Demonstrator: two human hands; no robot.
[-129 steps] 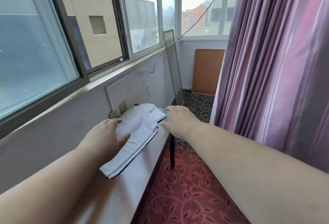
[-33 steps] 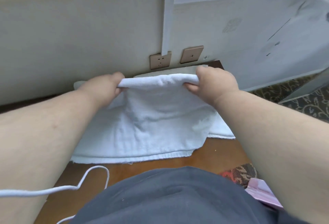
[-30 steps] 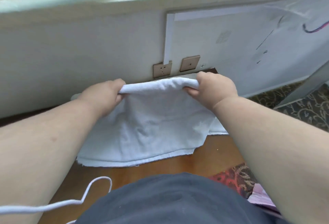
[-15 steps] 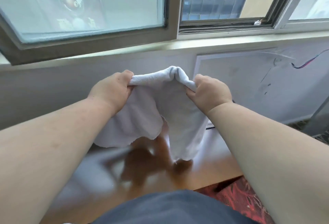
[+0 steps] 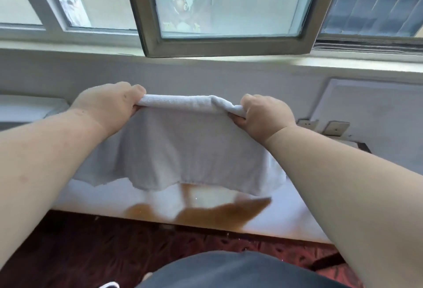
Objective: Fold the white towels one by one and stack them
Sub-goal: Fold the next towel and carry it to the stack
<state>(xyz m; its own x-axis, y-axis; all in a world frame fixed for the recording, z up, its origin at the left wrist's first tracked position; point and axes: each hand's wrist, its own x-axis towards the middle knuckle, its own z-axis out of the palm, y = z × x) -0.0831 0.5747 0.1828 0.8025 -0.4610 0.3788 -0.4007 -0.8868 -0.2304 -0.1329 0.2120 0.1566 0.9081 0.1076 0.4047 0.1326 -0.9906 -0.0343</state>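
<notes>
towel hangs in the air between our two hands, held up over the wooden table below the window. we grip its top edge at both ends: our left hand has its fingers curled round the left corner, and our right hand is clamped on the right corner, where the cloth bunches into a small ridge. the top edge runs nearly level between the fists, rolled over a little, and the rest of the cloth drops in one sheet toward us. its lower hem is wavy and hangs near the table top; we cannot tell whether it touches the wood.

around it, the table top glares white with daylight, and a brown patch of wood shows under the hem. behind the towel stands a pale wall with a sill above it. an open window sash leans in over the sill, straight above the towel. to the right on the wall sit two wall sockets, just beside our right wrist, under a pale panel. a red patterned carpet covers the floor in front of the table. our dark shirt fills the bottom middle of the view. our forearms hide both side edges of the towel.

counted: one towel in view, two hands, two sockets, one table.
</notes>
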